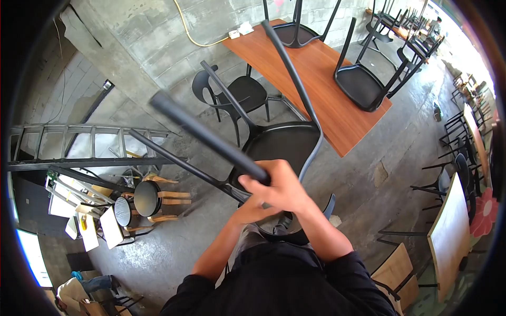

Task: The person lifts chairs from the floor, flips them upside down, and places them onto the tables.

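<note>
Gripping the near leg [205,131] of an upturned black chair [282,147], the right hand [282,187] has its fingers curled around the bar. The left hand [253,210] is just beside it, its grip partly hidden, so its closure cannot be told. The chair is in front of the person's black shirt [284,279], near the brown desk [342,124], which carries upturned chairs [361,87]. An upright chair [246,94] stands near the wall [158,31].

Open floor [158,253] at left — stools [147,198], ladder [95,163] beyond
</note>
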Demonstrator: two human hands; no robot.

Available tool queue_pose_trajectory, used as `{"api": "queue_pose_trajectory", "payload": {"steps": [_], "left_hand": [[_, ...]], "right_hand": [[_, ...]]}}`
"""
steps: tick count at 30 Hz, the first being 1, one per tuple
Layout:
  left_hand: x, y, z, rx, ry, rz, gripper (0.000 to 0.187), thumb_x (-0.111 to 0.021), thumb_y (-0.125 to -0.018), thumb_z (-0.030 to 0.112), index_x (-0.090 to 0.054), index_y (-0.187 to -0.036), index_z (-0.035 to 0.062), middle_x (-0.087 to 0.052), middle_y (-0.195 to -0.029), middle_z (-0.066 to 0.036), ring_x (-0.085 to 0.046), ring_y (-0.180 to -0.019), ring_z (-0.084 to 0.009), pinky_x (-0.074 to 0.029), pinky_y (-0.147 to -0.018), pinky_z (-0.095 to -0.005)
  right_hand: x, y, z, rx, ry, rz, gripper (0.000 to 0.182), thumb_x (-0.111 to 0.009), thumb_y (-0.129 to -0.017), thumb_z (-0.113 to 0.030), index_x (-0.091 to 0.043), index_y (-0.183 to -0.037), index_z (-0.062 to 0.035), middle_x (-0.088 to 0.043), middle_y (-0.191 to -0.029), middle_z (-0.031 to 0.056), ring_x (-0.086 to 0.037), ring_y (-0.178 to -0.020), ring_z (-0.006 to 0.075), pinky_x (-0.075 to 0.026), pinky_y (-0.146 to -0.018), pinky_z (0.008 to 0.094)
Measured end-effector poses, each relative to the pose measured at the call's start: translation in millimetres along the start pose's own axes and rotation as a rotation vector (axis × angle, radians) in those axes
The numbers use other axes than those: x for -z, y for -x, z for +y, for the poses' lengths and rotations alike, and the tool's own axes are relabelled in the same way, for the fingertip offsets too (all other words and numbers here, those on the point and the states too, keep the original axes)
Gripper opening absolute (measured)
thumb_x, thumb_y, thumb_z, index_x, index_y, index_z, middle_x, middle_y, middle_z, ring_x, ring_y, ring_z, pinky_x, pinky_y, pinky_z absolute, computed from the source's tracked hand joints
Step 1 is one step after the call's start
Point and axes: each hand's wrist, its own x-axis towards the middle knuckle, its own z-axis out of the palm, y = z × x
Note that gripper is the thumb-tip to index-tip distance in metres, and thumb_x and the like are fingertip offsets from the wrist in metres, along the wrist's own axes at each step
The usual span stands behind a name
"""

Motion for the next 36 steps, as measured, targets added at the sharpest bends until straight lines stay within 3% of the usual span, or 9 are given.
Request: {"api": "queue_pose_trajectory", "payload": {"steps": [5, 9, 10, 15, 17, 22, 26, 29, 36], "left_hand": [[50.1, 34.3, -6.8, -0.017, 0.044, 0.679, 0.027, -0.064, -0.095, 0.016, -0.058, -0.116, 0.0016, -0.062, -0.095, -0.006, -0.062, -0.087, -0.0140, -0.050, -0.080, -0.0282], [106.8, 45.6, -13.1, -0.502, -0.053, 1.168, 0.020, -0.059, -0.096, 0.022, -0.055, -0.104, 0.0041, -0.057, -0.086, -0.005, -0.054, -0.072, -0.0140, -0.044, -0.067, -0.0259], [127.8, 48.6, -17.6, -0.627, -0.015, 1.204, 0.023, -0.057, -0.097, 0.026, -0.055, -0.103, 0.0043, -0.056, -0.087, -0.005, -0.053, -0.073, -0.0147, -0.043, -0.068, -0.0263], [69.2, -45.4, 109.0, -0.622, 0.362, 1.048, 0.056, -0.037, -0.095, 0.061, -0.048, -0.090, 0.0065, -0.046, -0.082, -0.008, -0.044, -0.073, -0.0174, -0.037, -0.071, -0.0351], [94.6, -44.3, 78.0, -0.582, 0.425, 0.780, 0.058, -0.034, -0.096, 0.062, -0.048, -0.084, 0.0066, -0.044, -0.074, -0.006, -0.042, -0.068, -0.0167, -0.035, -0.067, -0.0320], [105.4, -77.2, 60.3, -0.453, 0.259, 0.436, 0.073, -0.041, -0.084, 0.080, -0.042, -0.067, 0.0092, -0.035, -0.052, 0.001, -0.032, -0.046, -0.0108, -0.027, -0.052, -0.0273], [115.9, -115.2, 57.4, -0.474, 0.234, 0.169, 0.059, -0.063, -0.092, 0.045, -0.040, -0.053, 0.0070, -0.037, -0.045, 0.001, -0.034, -0.039, -0.0114, -0.024, -0.041, -0.0283], [128.9, -144.7, 40.3, -0.437, 0.317, 0.136, 0.053, -0.060, -0.095, 0.028, -0.037, -0.052, 0.0075, -0.034, -0.044, 0.002, -0.031, -0.038, -0.0111, -0.023, -0.041, -0.0285], [163.3, -184.4, 35.3, -0.392, 0.246, 0.056, 0.051, -0.056, -0.095, 0.022, -0.033, -0.052, 0.0076, -0.033, -0.044, 0.001, -0.029, -0.039, -0.0113, -0.022, -0.041, -0.0291]], "right_hand": [[47.1, 42.7, -13.6, 0.091, 0.019, 0.239, 0.018, -0.068, -0.080, -0.010, -0.060, -0.069, 0.0023, -0.042, -0.050, 0.0065, -0.042, -0.047, 0.0069, -0.038, -0.045, 0.0295], [67.2, 81.3, 5.6, 0.348, 0.071, 0.405, 0.013, -0.067, -0.064, -0.007, -0.055, -0.065, -0.0010, -0.038, -0.048, 0.0048, -0.039, -0.039, 0.0151, -0.033, -0.041, 0.0294], [80.1, 91.0, 4.0, 0.396, 0.236, 0.403, 0.023, -0.068, -0.079, -0.012, -0.055, -0.061, -0.0042, -0.046, -0.049, 0.0019, -0.046, -0.043, 0.0167, -0.035, -0.046, 0.0302], [102.3, 104.8, 27.2, 0.586, 0.165, 0.511, 0.043, -0.071, -0.086, -0.023, -0.048, -0.058, -0.0018, -0.048, -0.047, 0.0030, -0.046, -0.036, 0.0158, -0.035, -0.038, 0.0279], [106.2, 108.4, 44.0, 0.509, 0.027, 0.579, 0.031, -0.072, -0.079, -0.017, -0.052, -0.060, -0.0037, -0.050, -0.050, 0.0025, -0.049, -0.039, 0.0190, -0.038, -0.042, 0.0299], [121.3, 121.6, 77.0, 0.410, -0.113, 0.672, 0.048, -0.068, -0.090, -0.023, -0.039, -0.056, -0.0047, -0.045, -0.047, 0.0027, -0.046, -0.039, 0.0166, -0.035, -0.041, 0.0289], [130.5, 123.3, 81.2, 0.379, -0.147, 0.853, 0.050, -0.062, -0.094, -0.020, -0.036, -0.054, -0.0052, -0.041, -0.045, 0.0021, -0.037, -0.037, 0.0127, -0.026, -0.039, 0.0282], [128.4, 115.3, 100.5, 0.339, -0.153, 0.969, 0.049, -0.060, -0.094, -0.018, -0.036, -0.053, -0.0049, -0.038, -0.044, 0.0011, -0.034, -0.037, 0.0118, -0.024, -0.039, 0.0285], [103.4, 88.6, 120.7, 0.300, -0.106, 1.040, 0.049, -0.060, -0.092, -0.021, -0.038, -0.051, -0.0033, -0.037, -0.044, 0.0006, -0.034, -0.038, 0.0114, -0.024, -0.041, 0.0277]]}}
